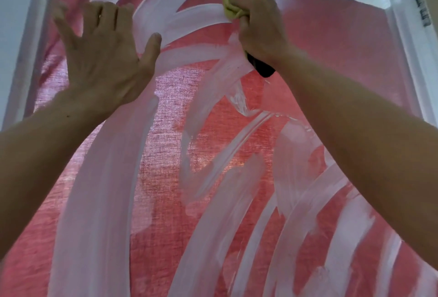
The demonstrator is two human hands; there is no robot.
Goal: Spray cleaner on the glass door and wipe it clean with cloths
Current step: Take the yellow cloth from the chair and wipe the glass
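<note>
The glass door (220, 135) fills the view, with a red woven curtain behind it and broad white smears of cleaner across the pane. My right hand (258, 21) grips a bunched yellow-green cloth (231, 8) and presses it on the glass near the top. A dark object (262, 67) shows under that wrist; I cannot tell what it is. My left hand (102, 47) lies flat on the glass at upper left with its fingers spread and holds nothing.
A white door frame (407, 35) runs down the right side and across the top. Another pale frame edge (28, 43) stands at the left. Wet white streaks cover the lower half of the pane.
</note>
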